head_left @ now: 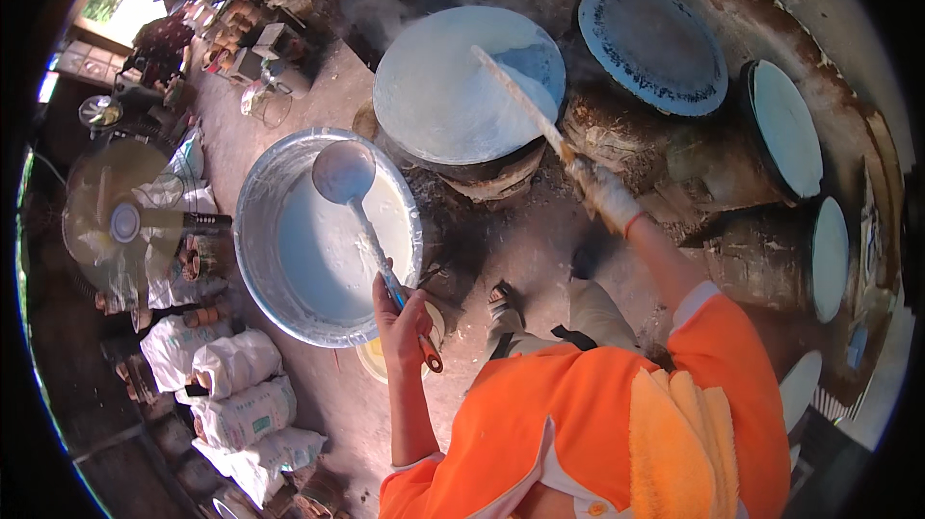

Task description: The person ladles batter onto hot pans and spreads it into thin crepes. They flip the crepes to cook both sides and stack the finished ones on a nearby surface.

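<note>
Far left: fan [125, 222]. Nearer: white sacks [246, 413] stacked on floor. Right of them, metal basin [252, 273] of white liquid; ladle [344, 172] over it, left hand [400, 326] gripping handle. Farther right, steaming round pan [544, 66], stick [520, 100] slanting across; right hand [607, 199] blurred, fingers wrapped round stick. Far right: covered drums [831, 259] along wall, hemming that side.
</note>
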{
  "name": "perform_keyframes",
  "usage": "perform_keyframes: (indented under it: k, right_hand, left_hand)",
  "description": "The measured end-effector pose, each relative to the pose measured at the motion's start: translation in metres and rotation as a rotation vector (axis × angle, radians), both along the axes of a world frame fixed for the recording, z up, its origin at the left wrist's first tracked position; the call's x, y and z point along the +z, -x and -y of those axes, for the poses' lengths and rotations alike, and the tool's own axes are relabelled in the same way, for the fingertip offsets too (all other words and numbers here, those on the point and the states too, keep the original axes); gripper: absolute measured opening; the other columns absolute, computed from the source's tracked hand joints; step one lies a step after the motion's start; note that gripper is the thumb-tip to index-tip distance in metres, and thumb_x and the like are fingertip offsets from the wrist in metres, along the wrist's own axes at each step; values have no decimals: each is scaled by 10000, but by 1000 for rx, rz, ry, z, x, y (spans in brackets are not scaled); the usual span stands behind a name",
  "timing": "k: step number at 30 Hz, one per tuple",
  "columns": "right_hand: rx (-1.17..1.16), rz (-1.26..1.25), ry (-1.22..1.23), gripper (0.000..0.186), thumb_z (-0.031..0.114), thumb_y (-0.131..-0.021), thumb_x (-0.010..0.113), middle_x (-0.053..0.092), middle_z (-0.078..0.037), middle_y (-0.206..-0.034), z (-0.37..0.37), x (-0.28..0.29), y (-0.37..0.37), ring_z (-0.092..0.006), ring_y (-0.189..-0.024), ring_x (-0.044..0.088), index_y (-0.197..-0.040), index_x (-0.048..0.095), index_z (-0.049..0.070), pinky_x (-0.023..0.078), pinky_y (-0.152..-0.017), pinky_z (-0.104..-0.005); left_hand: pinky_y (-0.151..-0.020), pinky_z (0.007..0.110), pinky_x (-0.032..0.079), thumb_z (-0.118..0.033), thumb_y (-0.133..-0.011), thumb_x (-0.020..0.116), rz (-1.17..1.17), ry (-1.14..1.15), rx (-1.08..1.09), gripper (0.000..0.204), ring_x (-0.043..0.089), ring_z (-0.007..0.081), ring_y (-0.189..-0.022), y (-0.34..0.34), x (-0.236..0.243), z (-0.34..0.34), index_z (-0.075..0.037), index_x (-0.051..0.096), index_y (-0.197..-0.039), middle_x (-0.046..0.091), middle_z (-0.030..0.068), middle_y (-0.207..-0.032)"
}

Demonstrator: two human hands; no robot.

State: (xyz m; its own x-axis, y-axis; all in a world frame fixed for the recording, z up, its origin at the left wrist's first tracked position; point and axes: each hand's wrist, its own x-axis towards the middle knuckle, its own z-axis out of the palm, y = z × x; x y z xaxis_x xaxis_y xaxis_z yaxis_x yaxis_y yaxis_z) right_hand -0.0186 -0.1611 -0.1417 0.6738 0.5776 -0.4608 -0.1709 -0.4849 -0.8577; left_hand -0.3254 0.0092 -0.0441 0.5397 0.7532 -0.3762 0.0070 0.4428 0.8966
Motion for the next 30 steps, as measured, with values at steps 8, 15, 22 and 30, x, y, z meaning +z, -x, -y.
perform_keyframes:
  k: [8, 15, 22, 30]
  right_hand:
    - [406, 93, 201, 430, 422, -889, 468, 617, -103, -738, -5, -6, 15, -229, -682, 588, -902, 591, 10, 479, -625, -386]
    - [329, 510, 343, 616, 534, -883, 365, 603, -246, -809, 16, 21, -89, -389, -806, 576, -807, 565, -44, 442, -670, -456]
    - [376, 503, 237, 479, 447, -884, 433, 569, -139, -658, 37, 15, -91, -217, -544, 560, -786, 538, -10, 453, -498, -357]
    - [316, 361, 260, 319, 325, -905, 446, 581, -168, -628, 22, -8, -124, -285, -555, 586, -879, 567, 32, 476, -494, -365]
  left_hand:
    - [-335, 199, 281, 44, -766, 371, 36, 55, 68, 580, 329, 59, -369, -51, 22, 40, -91, 309, -1327, 429, 26, -603]
    - [-371, 194, 293, 35, -798, 442, 64, 24, -100, 561, 347, 50, -415, -86, 20, 36, -103, 305, -1324, 446, 9, -662]
    - [-367, 193, 273, 34, -802, 508, -17, -31, -187, 580, 336, 46, -411, -127, 25, 39, -128, 309, -1322, 437, -11, -658]
    - [-349, 179, 265, 58, -772, 400, -68, 63, -63, 582, 328, 41, -379, -156, 41, 48, -61, 303, -1333, 423, 14, -615]
